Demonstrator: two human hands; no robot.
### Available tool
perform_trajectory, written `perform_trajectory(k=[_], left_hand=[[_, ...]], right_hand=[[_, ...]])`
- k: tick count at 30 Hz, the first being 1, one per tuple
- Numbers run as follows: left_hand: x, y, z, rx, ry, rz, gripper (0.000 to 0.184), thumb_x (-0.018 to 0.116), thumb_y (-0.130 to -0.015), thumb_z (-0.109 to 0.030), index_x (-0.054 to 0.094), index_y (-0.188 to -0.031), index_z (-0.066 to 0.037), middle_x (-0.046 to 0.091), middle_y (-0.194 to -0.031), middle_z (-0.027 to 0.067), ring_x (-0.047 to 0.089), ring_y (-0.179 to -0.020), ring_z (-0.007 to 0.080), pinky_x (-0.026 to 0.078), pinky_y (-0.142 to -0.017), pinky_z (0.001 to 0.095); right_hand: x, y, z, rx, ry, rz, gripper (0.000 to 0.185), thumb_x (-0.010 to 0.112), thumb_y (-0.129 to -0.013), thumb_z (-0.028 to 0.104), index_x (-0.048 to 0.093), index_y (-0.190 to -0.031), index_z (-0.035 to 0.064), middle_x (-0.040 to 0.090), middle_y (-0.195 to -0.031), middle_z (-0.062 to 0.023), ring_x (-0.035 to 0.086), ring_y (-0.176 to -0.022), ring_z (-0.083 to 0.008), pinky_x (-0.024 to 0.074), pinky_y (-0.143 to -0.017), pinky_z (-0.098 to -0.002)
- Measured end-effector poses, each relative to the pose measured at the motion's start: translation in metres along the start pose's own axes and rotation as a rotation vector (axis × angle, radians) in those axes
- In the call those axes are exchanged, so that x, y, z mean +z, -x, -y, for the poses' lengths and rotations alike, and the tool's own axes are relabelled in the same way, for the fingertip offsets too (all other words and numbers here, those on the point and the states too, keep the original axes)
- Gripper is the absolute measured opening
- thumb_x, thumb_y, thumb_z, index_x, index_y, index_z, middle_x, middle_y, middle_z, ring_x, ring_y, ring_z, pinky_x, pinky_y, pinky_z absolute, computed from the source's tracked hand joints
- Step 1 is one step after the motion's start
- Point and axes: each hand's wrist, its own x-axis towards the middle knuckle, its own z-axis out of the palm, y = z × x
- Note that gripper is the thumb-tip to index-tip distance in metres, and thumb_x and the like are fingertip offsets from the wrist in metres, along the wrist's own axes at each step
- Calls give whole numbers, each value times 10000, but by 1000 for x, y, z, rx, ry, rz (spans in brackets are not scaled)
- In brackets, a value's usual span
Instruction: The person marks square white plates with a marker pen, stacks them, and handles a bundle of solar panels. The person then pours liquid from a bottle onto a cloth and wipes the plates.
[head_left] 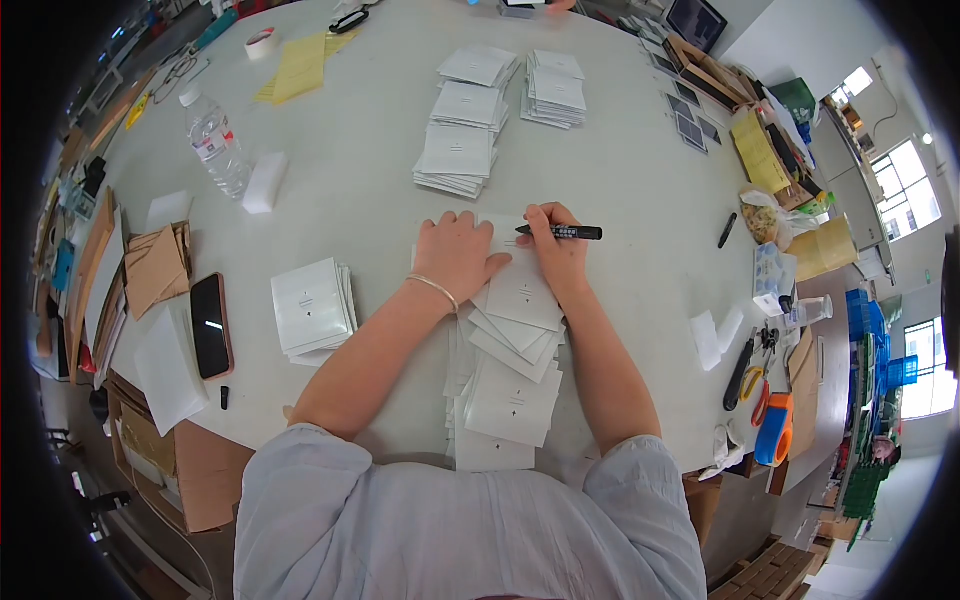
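Observation:
My right hand [557, 255] grips a black marker pen [580, 233], its tip pointing left at or just above a white packet [502, 222] between my hands. My left hand [458, 252] lies on that packet's left side, fingers spread and nothing gripped. Toward my body runs an overlapping row of white packets [512, 398], some with small black marks. A small stack of marked packets [312, 308] sits left of my left forearm. Beyond my hands are a longer row of stacked packets [460, 148] and a shorter one [555, 90].
On the left are a water bottle [216, 145], a white block [265, 183], a phone [211, 325] and a small black cap [224, 398]. Along the right lie another black pen [727, 230], scissors [757, 370], a box cutter [739, 375] and an orange-and-blue tape roll [775, 430].

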Motion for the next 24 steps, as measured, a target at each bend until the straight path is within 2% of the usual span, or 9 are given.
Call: perform_trajectory(k=[5,7,8,10,13,17,23,24], left_hand=[[6,0,4,153,139,12,290,645,-770,-390,661,-876,-120,561,-913,62,521,-951,233,423,-814,408],[4,0,4,144,174,45,277,649,-763,-385,669,-856,-125,559,-908,58,517,-954,231,423,-816,405],[4,0,4,133,210,81,265,653,-756,-381,677,-835,-130,557,-904,54,512,-958,229,423,-818,401],[1,0,4,127,230,102,261,657,-751,-377,683,-821,-126,557,-903,55,512,-956,229,426,-817,397],[3,-3,7,133,261,107,258,662,-743,-371,691,-792,-120,557,-901,58,516,-950,230,433,-815,385],[3,-2,7,145,268,110,278,664,-745,-364,686,-767,-88,564,-900,59,523,-925,235,441,-801,345],[4,-4,9,165,268,122,267,664,-738,-367,692,-773,-104,559,-892,63,534,-922,232,447,-797,368],[4,-3,9,166,268,122,267,664,-738,-367,692,-773,-104,559,-892,63,534,-922,232,447,-797,368]], right_hand=[[-1,-1,-1,4,43,-38,279,653,-874,271,572,-786,19,550,-645,-8,538,-563,-65,453,-514,-207],[-3,-3,-5,-34,278,-9,275,658,-860,271,567,-742,39,543,-587,-9,516,-527,-87,416,-495,-243],[-3,-4,-8,-34,280,-9,275,658,-860,271,567,-742,39,543,-587,-9,516,-527,-87,416,-495,-243],[-2,-6,-12,-140,481,-47,275,663,-840,277,566,-720,49,551,-564,-29,504,-508,-133,402,-498,-288],[-1,-6,-13,-158,493,-40,276,664,-831,285,572,-724,48,578,-593,-55,505,-509,-170,411,-505,-310],[0,-6,-12,-131,516,-35,279,662,-832,290,573,-724,49,583,-596,-53,506,-509,-167,414,-509,-310],[-1,-5,-8,-135,402,-23,273,671,-839,256,565,-721,33,585,-594,-40,496,-497,-110,406,-484,-275],[0,-4,-7,-90,304,-25,270,670,-845,250,565,-730,29,582,-598,-36,487,-487,-93,402,-472,-260]])
